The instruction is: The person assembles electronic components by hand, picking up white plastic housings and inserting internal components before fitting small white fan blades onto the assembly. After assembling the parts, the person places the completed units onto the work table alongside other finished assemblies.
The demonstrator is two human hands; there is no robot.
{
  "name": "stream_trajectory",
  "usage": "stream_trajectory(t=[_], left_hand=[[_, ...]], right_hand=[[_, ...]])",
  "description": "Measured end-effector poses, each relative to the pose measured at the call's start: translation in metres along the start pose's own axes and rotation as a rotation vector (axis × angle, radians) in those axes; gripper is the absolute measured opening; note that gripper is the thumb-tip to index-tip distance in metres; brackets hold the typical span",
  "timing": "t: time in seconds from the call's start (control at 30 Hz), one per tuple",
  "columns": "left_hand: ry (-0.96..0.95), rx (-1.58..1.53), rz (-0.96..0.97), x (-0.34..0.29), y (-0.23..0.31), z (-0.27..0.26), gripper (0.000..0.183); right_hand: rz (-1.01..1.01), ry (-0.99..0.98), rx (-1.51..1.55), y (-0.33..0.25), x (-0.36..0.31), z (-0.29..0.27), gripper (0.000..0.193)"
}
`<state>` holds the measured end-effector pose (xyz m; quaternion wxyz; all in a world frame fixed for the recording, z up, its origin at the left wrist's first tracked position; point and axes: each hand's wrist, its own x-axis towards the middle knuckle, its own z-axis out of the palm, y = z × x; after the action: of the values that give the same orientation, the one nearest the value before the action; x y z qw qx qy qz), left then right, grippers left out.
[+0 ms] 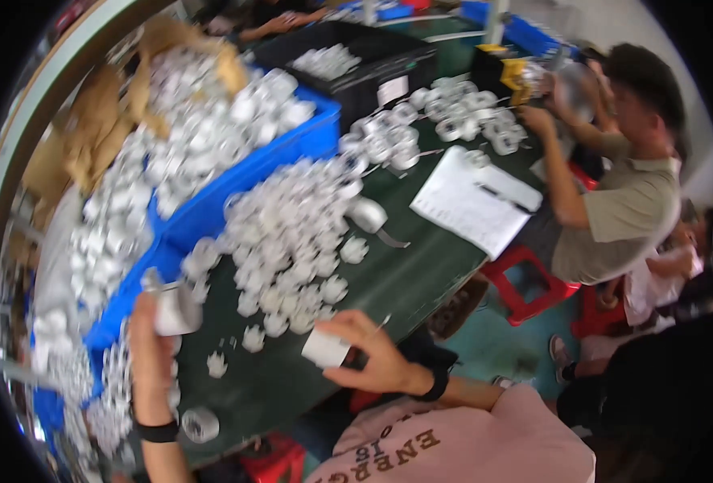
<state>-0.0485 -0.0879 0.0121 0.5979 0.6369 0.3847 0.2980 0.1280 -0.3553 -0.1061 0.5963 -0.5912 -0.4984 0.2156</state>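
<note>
My left hand (149, 346) is closed around a white cylindrical housing (179, 311), held above the table's left part near the blue bin. My right hand (377, 354) grips a white cup-shaped part (324, 348) between thumb and fingers; its dark opening faces my palm. Between and beyond my hands lies a heap of small white, partly translucent plastic parts (280, 233). Loose flower-shaped white pieces (217, 364) are scattered at its near edge. A round white part (199, 425) rests by my left wrist. Farther off, a white cylinder (366, 216) lies with a strip sticking out.
Blue bins (236, 173) full of white parts line the left side, with torn brown paper (91, 137). A black crate (356, 64) stands behind. White round parts (469, 113), a notebook (473, 201) and a pen lie right. A co-worker (622, 185) sits there, near red stools (525, 286).
</note>
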Motion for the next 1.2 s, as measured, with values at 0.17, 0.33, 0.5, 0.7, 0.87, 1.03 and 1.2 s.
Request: stream_trajectory(t=[0.17, 0.33, 0.5, 0.7, 0.87, 1.03, 1.2], left_hand=[[-0.184, 0.124, 0.11, -0.122, -0.023, 0.071, 0.039], [-0.019, 0.142, 0.346, -0.163, -0.048, 0.084, 0.043], [0.08, 0.167, 0.482, -0.177, -0.066, 0.084, 0.051], [0.069, 0.168, 0.662, -0.183, -0.079, 0.085, 0.05], [0.03, 0.149, 0.624, -0.183, -0.086, 0.089, 0.053], [-0.114, 0.023, 0.273, -0.171, -0.085, 0.091, 0.042], [-0.093, -0.069, 0.126, -0.162, -0.09, 0.1, 0.042]], right_hand=[[-0.035, -0.195, 0.514, -0.038, 0.012, -0.005, 0.07], [-0.09, -0.379, 0.31, -0.053, 0.013, 0.009, 0.068], [-0.178, -0.388, 0.272, -0.056, 0.004, 0.019, 0.07], [-0.257, -0.359, 0.157, -0.061, -0.006, 0.022, 0.073], [-0.309, -0.341, 0.094, -0.061, -0.003, 0.022, 0.072], [-0.23, -0.234, -0.063, -0.048, -0.011, 0.022, 0.071], [-0.08, -0.164, -0.095, -0.041, -0.009, 0.02, 0.062]])
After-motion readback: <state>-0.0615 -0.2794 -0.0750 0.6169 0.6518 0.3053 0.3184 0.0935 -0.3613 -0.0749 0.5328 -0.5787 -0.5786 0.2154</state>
